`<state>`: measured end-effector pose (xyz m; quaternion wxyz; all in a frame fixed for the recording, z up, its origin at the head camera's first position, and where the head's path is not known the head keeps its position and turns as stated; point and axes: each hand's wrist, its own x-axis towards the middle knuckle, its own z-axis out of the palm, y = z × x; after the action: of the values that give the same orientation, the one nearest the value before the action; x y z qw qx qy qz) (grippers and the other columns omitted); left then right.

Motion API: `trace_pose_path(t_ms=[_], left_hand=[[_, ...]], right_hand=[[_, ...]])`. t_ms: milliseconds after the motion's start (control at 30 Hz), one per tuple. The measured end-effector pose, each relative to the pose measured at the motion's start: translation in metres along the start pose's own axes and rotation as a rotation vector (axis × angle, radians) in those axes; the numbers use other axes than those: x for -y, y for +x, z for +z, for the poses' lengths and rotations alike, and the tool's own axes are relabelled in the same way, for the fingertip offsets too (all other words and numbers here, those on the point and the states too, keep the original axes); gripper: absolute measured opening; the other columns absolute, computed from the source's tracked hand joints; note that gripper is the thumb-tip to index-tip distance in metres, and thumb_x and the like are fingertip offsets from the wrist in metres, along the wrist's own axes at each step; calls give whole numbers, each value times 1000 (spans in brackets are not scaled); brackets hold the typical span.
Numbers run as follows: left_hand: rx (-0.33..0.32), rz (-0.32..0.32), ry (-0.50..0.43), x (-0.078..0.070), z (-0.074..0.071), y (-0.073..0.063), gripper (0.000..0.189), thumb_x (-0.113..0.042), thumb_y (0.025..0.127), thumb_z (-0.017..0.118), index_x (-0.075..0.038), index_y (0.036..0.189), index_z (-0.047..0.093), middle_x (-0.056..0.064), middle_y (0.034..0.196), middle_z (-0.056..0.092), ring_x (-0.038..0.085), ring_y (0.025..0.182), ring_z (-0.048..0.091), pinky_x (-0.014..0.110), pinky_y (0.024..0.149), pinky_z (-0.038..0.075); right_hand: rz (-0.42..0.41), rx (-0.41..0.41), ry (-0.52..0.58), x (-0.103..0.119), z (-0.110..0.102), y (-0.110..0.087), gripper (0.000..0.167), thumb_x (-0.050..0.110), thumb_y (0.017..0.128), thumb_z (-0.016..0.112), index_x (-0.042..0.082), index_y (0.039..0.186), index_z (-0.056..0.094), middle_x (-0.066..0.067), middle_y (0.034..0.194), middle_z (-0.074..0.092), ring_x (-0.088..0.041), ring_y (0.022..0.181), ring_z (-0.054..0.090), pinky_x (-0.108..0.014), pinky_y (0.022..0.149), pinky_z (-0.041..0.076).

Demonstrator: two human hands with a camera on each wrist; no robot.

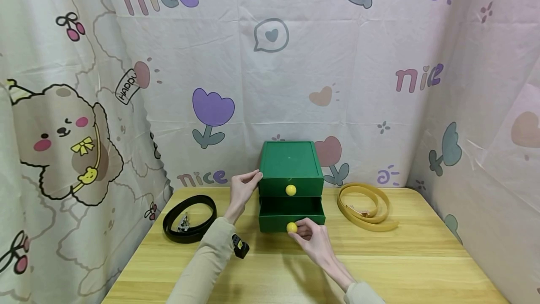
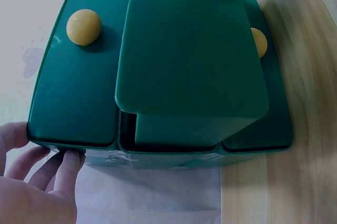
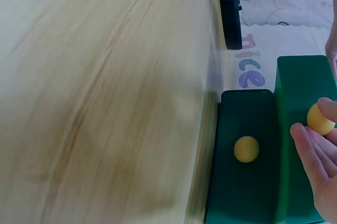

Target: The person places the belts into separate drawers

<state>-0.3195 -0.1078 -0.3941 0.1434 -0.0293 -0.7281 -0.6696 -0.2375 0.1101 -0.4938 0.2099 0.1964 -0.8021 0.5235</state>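
A small green drawer cabinet (image 1: 291,159) stands on the table, its middle drawer (image 1: 274,224) pulled out. In the head view this drawer hides the bottom one, whose yellow knob (image 3: 246,149) shows in the right wrist view. My right hand (image 1: 314,243) pinches the round yellow knob (image 1: 292,227) of the pulled-out drawer between thumb and fingers. At the upper left front corner of the cabinet, my left hand (image 1: 243,191) holds on, with bent fingers (image 2: 67,174) against the side wall. Above, the top drawer (image 2: 79,87) is closed.
To the left lies a coiled black belt (image 1: 190,237) with a silver buckle. A coiled yellow belt (image 1: 367,222) is on the right. Behind the wooden table (image 1: 270,276) hangs a printed cloth (image 1: 278,74), with more cloth at both sides.
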Motion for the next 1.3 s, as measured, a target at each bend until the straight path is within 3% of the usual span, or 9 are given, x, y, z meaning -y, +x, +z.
trace_pose_path(t_ms=[167, 567, 1300], left_hand=[[0, -7, -8, 0, 0, 1, 31, -18, 93, 72, -2, 120, 73, 18, 123, 72, 16, 105, 71, 29, 89, 60], [8, -16, -10, -1, 0, 0, 31, -18, 94, 71, -3, 121, 73, 18, 126, 71, 22, 110, 70, 34, 94, 58], [3, -7, -11, 0, 0, 0, 31, -18, 94, 71, 0, 119, 73, 20, 123, 72, 18, 105, 72, 31, 90, 59]], right_hand=[[-31, 3, -5, -1, 0, -1, 18, 2, 79, 83, 7, 90, 70, -8, 79, 77, -4, 69, 71, -16, 62, 58], [-12, 43, 22, 3, -4, -4, 20, 0, 78, 83, 7, 93, 70, -7, 80, 78, -3, 70, 71, -18, 63, 59], [-149, 108, 15, 0, -11, -9, 21, -1, 78, 82, 3, 94, 69, -10, 79, 78, -2, 70, 72, -18, 60, 59]])
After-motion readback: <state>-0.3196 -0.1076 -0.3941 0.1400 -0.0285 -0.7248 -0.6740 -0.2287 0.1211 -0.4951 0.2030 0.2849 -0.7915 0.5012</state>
